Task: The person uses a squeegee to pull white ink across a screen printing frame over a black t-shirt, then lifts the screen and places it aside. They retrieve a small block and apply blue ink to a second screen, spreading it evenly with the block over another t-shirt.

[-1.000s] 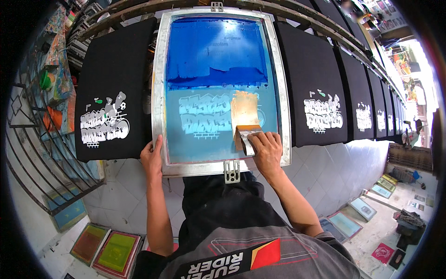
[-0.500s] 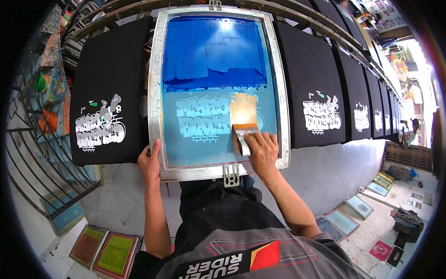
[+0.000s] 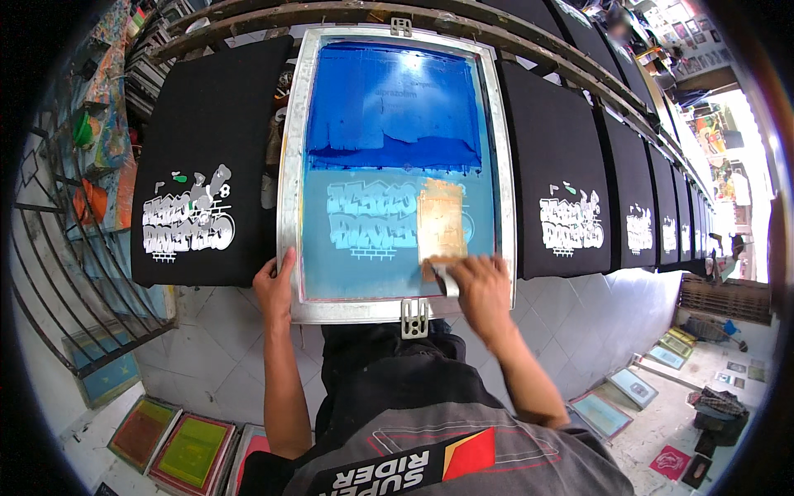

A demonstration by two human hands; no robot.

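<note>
A silk-screen frame (image 3: 291, 174) with a pale metal rim lies before me. Its far half is covered in blue (image 3: 393, 103); the near half is light teal mesh (image 3: 364, 277) bearing a lettering-and-brick design. My left hand (image 3: 275, 288) grips the frame's left side near the lower corner, thumb up along the rim. Low on the mesh, right of its middle, my right hand (image 3: 485, 299) is closed around a small squeegee (image 3: 448, 283), partly hidden by the fingers. A strip of golden-orange ink (image 3: 443, 219) runs up the mesh from the squeegee's edge.
Black fabric panels with white prints stand left (image 3: 203, 116) and right (image 3: 550, 124) of the frame, in a row along a rail (image 3: 240, 26). Metal clips sit at the frame's far (image 3: 401, 26) and near (image 3: 414, 318) edges. Other screens (image 3: 194, 453) lean on the floor.
My right hand has drawn the squeegee toward me, and the orange strip is longer. The left hand still holds the frame. The whole view has shifted slightly.
</note>
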